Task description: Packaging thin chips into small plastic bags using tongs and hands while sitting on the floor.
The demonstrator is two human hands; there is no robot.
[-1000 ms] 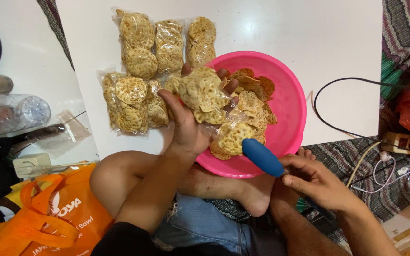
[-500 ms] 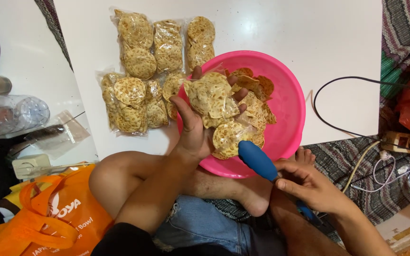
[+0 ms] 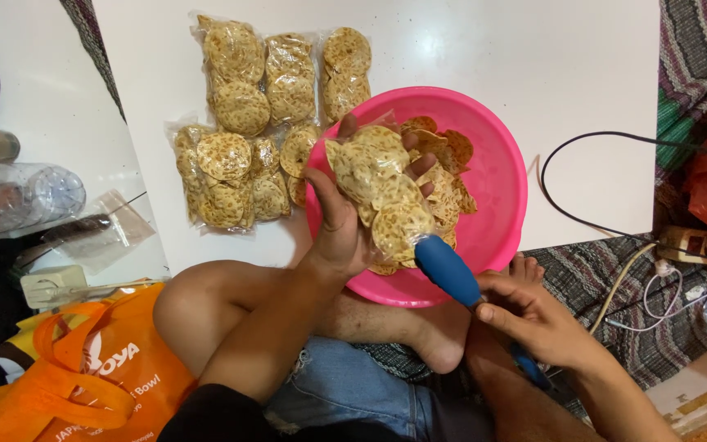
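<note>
Two hands are busy over the pink bowl [image 3: 497,176], which sits at the near edge of the white surface [image 3: 583,74], its near rim hanging past that edge above my crossed legs. My left hand [image 3: 345,221] is closed around a clear bag of round crackers [image 3: 378,184], holding it above the bowl's left half; my palm hides the bag's back. My right hand [image 3: 533,315] grips a blue-handled tool [image 3: 450,270] whose tip touches the bag's lower end; whatever lies past that tip is covered by the bag. Loose crackers [image 3: 443,164] fill the bowl behind the bag, mostly hidden. Several sealed cracker packs [image 3: 247,123] lie toward the surface's far left corner. An orange bag [image 3: 83,368] is cut off at bottom left.
</note>
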